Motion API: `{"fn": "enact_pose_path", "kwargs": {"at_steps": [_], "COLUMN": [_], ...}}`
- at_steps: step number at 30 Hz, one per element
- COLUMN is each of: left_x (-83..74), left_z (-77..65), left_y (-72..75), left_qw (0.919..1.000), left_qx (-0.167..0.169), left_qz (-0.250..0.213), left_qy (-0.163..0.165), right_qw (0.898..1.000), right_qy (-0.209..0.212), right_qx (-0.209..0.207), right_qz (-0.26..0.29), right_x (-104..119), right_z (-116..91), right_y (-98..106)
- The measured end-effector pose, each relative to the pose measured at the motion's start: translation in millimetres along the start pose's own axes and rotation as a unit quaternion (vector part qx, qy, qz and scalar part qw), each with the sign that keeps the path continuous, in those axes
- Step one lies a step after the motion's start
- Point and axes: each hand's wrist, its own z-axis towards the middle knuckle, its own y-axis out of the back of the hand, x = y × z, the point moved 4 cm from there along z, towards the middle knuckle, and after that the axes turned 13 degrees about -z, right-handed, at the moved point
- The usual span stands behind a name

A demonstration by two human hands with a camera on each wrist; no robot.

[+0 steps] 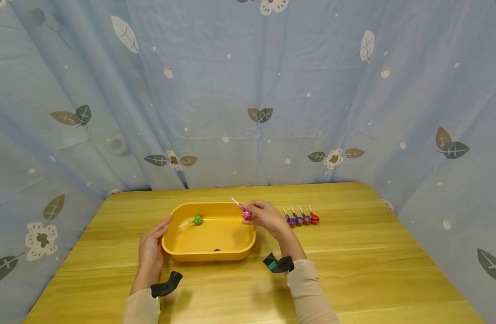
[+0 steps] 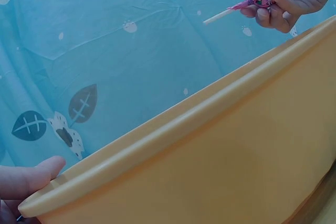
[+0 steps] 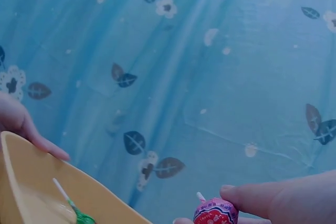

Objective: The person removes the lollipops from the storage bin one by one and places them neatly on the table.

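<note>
A pink-wrapped lollipop (image 1: 247, 214) is pinched between the thumb and fingers of my right hand (image 1: 267, 218), over the right end of a yellow plastic bin (image 1: 209, 257). Its white stick points up and to the left in the head view. My left hand (image 1: 151, 250) grips the bin's left end, the thumb (image 2: 50, 168) lying over the rim. Inside the bin lies a green lollipop (image 1: 197, 220) near the far left. A bit of a purple wrapper (image 1: 217, 250) shows at the near wall, which hides the rest of it.
Right of the bin, several lollipops lie in a row on the wooden table (image 1: 377, 256), purple ones (image 1: 298, 220) on the left and a red one (image 1: 314, 218) at the right end. A blue patterned curtain (image 1: 227, 90) hangs behind the table.
</note>
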Motion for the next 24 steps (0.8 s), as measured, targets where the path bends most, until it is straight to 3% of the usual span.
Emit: {"fn": "enact_pose_path", "kwargs": {"at_steps": [10, 24], "left_x": [-0.4, -0.5], "left_z": [0.0, -1.6], "left_y": [-0.2, -1.4], "left_qw": [1.0, 0.9999], "left_qx": [-0.004, -0.002], "left_qz": [-0.001, 0.013], "left_qy": [0.002, 0.011], "right_qw": [0.996, 0.986], "right_qy": [-0.018, -0.031], "right_qx": [-0.088, -0.154], "right_qz": [-0.002, 0.056], "right_x": [-5.2, -28.3], "right_z": [-7.8, -17.7], "right_y": [49.8, 101.7]}}
